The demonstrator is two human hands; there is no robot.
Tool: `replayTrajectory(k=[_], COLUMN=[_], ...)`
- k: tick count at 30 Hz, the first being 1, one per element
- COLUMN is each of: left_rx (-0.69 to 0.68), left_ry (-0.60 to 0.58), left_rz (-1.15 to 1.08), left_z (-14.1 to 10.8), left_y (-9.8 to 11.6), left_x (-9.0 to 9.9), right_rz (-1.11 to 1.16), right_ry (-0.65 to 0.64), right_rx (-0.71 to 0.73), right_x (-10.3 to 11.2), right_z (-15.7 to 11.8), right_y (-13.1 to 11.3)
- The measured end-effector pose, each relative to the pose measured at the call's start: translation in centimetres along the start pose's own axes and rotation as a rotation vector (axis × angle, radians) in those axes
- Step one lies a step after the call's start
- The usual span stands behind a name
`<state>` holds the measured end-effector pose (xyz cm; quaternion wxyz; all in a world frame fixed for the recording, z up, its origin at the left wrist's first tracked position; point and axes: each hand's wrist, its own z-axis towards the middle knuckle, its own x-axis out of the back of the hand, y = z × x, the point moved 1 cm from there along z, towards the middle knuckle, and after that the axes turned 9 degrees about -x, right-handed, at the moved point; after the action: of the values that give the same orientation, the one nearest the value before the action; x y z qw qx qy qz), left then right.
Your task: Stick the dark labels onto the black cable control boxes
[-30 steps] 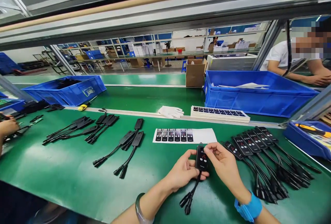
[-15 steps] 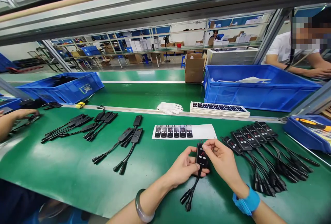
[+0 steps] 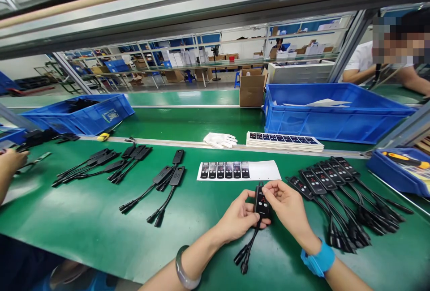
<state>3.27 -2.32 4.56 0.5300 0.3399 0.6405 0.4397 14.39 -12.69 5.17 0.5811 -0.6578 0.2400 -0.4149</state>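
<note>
Holding a black controller (image 3: pixel 261 201) above the green bench (image 3: pixel 110 233) in the head view, the left hand (image 3: pixel 237 219) has its fingers curled around the casing, thumb near the lower end, with the forked cable hanging below. The right hand (image 3: pixel 287 203) is partly closed, its thumb and fingertips touching the controller's upper right corner, though whether they pinch anything cannot be told. Just beyond lies a label sheet (image 3: pixel 264 171), with labelled controllers (image 3: pixel 323 181) fanned out to the right.
</note>
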Motion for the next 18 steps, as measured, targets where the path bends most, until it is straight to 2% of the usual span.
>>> replayTrajectory(k=[8,15,18], left_rx=[-0.022,-0.038,-0.039], left_ry=[0.002,-0.001,0.012], left_rz=[-0.045,-0.089,-0.110], left_z=[0.2,0.3,0.3], left_y=[0.0,0.3,0.4], left_x=[0.1,0.0,0.1], right_rz=[-0.152,-0.164,-0.091], right_ry=[0.072,0.082,-0.069], right_rx=[0.078,0.055,-0.001], right_x=[0.4,0.1,-0.2], right_z=[-0.1,1.0,1.5], right_y=[-0.5,1.3,1.9])
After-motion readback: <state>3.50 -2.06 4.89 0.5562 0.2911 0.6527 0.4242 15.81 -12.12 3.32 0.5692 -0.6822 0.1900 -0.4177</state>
